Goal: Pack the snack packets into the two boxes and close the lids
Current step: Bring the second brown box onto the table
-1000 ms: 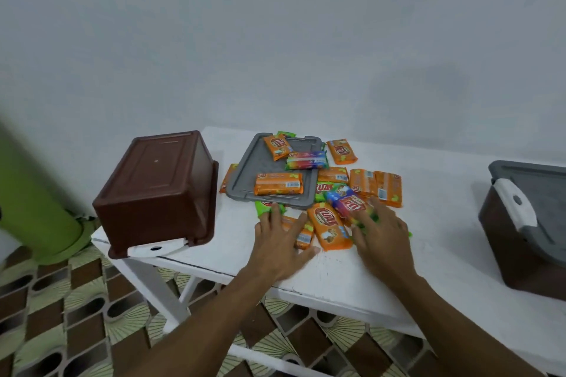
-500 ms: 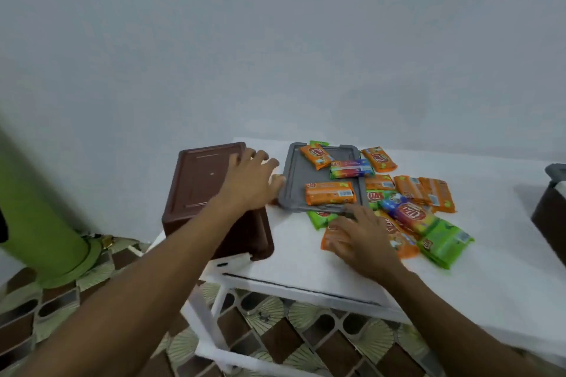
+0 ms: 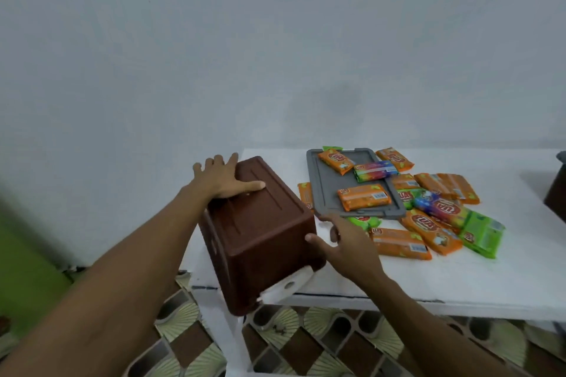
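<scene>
A brown box [image 3: 260,223] lies upside down and tilted at the table's left front corner, its white latch [image 3: 288,285] hanging past the edge. My left hand [image 3: 220,180] presses flat on the box's far end, fingers spread and thumb across its base. My right hand [image 3: 346,245] touches the box's right side near the rim, fingers loosely extended. A grey lid [image 3: 324,190] lies flat behind it with three packets on it, one an orange packet [image 3: 364,197]. Several orange and green snack packets [image 3: 428,223] are scattered to the lid's right.
The white table [image 3: 459,272] has bare surface at the front right. A second dark box [image 3: 556,193] shows only partly at the right frame edge. A grey wall stands close behind. Patterned floor tiles and a green object lie below left.
My left hand left the packets and went onto the upturned brown box. My right hand then moved off the packets to the box's right side. The box sits more tilted over the table corner.
</scene>
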Demonstrator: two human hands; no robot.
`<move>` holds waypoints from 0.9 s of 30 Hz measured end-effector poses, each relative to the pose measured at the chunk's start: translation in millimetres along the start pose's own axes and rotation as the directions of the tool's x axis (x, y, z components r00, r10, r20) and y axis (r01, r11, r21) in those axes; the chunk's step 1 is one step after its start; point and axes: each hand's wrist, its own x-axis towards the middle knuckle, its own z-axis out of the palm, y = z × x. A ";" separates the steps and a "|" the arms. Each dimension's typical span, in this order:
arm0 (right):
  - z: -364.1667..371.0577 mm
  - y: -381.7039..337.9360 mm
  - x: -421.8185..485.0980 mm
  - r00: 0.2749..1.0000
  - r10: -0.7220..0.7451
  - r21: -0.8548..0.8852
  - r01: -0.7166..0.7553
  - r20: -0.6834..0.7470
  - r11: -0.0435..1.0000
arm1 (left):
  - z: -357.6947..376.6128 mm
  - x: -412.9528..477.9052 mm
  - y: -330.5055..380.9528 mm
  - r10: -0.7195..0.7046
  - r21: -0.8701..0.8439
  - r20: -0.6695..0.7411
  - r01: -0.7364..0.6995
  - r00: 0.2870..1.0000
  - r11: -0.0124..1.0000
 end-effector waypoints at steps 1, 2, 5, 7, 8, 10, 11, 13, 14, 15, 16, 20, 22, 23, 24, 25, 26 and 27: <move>0.3 2.5 -3.0 1.000 0.014 -0.014 -0.014 -0.014 1.000 | -0.9 0.6 -4.4 -0.032 -0.004 -0.006 0.032 0.999 0.999; 1.9 4.8 -5.8 0.999 0.024 -0.027 -0.025 -0.029 0.999 | -0.3 -0.2 -9.1 -0.062 -0.050 -0.004 0.061 0.998 0.997; 5.2 -1.5 -4.7 0.996 0.042 0.015 -0.041 -0.080 0.999 | 1.8 -11.4 -19.6 -0.080 -0.307 -0.013 0.072 0.997 0.949; 5.1 -14.7 -2.4 0.994 0.027 0.094 -0.016 -0.110 0.995 | -0.5 -24.1 -26.9 -0.091 -0.401 -0.059 0.060 0.994 0.914; 2.8 -22.1 -1.3 0.989 0.003 0.117 0.015 -0.148 0.993 | -3.7 -29.6 -31.4 -0.108 -0.441 -0.098 0.055 0.989 0.896; -5.8 -38.1 0.3 0.968 -0.073 0.127 0.105 -0.239 0.986 | -11.9 -37.5 -41.7 -0.190 -0.593 -0.169 0.055 0.967 0.803; -12.1 -47.7 1.4 0.953 -0.111 0.123 0.151 -0.283 0.981 | -17.7 -40.7 -47.4 -0.239 -0.717 -0.182 0.038 0.954 0.696; -23.8 -65.2 4.5 0.913 -0.165 0.110 0.220 -0.372 0.969 | -29.0 -45.6 -57.2 -0.272 -0.941 -0.142 -0.044 0.952 0.337; -28.1 -72.6 5.3 0.891 -0.192 0.093 0.251 -0.410 0.964 | -33.4 -49.5 -61.2 -0.275 -0.986 -0.109 -0.069 0.955 0.150; -31.1 -78.7 5.1 0.873 -0.214 0.077 0.274 -0.439 0.959 | -35.7 -52.2 -65.4 -0.272 -0.996 -0.085 -0.085 0.958 0.010; -32.1 -82.1 3.9 0.860 -0.219 0.080 0.286 -0.461 0.955 | -36.5 -54.1 -68.4 -0.263 -0.993 -0.070 -0.093 0.962 -0.075; -22.8 -76.7 -6.0 0.874 0.062 0.421 0.168 -0.481 0.891 | -14.5 -60.1 -73.1 -0.182 -0.983 0.016 -0.017 0.983 -0.182; -22.5 -67.7 -9.7 0.878 0.275 0.630 0.038 -0.392 0.776 | 6.9 -63.1 -71.1 -0.139 -0.981 0.068 0.040 0.988 -0.190; -24.3 -64.3 -11.6 0.874 0.352 0.705 -0.015 -0.335 0.709 | 18.1 -64.2 -71.4 -0.121 -0.982 0.086 0.064 0.989 -0.179; -26.2 -60.3 -13.1 0.867 0.410 0.756 -0.061 -0.283 0.651 | 27.0 -66.4 -70.7 -0.105 -0.980 0.113 0.094 0.988 -0.174; -27.6 -56.4 -15.3 0.857 0.456 0.785 -0.105 -0.240 0.611 | 35.3 -68.0 -71.4 -0.086 -0.977 0.147 0.131 0.985 -0.165; -29.8 -55.6 -16.1 0.854 0.484 0.801 -0.149 -0.191 0.579 | 40.7 -68.0 -75.2 -0.061 -0.974 0.174 0.163 0.983 -0.158; -30.9 -53.1 -17.9 0.854 0.501 0.812 -0.192 -0.138 0.551 | 44.3 -68.9 -77.1 -0.029 -0.970 0.203 0.197 0.979 -0.141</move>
